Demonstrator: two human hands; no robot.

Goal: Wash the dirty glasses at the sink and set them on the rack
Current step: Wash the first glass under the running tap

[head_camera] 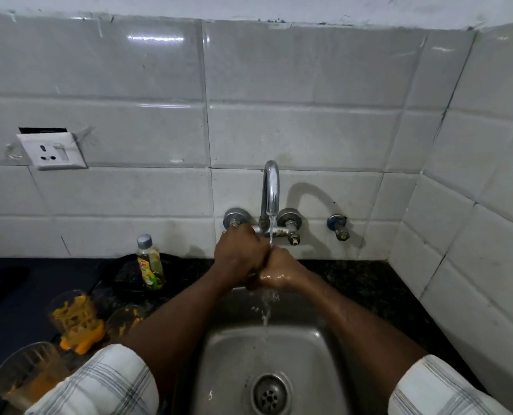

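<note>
- Starting at far left: wall socket [53, 151] on the white tiles, above the dark counter [24, 295].
- Three dirty glasses on the counter left of the sink, well apart from my hands. Nearest one [27, 372] stands by my left sleeve [99, 384], orange residue inside. Second glass [74, 319] sits farther back, thick with orange pulp. Third glass [125, 320] is just right of it, partly hidden behind my left forearm.
- Dish soap bottle [150, 263] stands upright at the back of the counter, grey cap, yellow-green liquid.
- My left hand [238, 254] is closed into a loose fist, fingers curled together, knuckles up, just under the left tap handle [234, 218].
- Faucet [270, 190] running; thin stream lands where my two hands meet.
- My right hand [280, 272] is wet, fingers curled in and pressed against the left hand. Cannot tell if anything is held between them.
- Water splashes down into the steel sink [219, 369], drain [268, 395] below.
- Spare valve [339, 226] on the wall, right of the tap.
- No rack in view.
</note>
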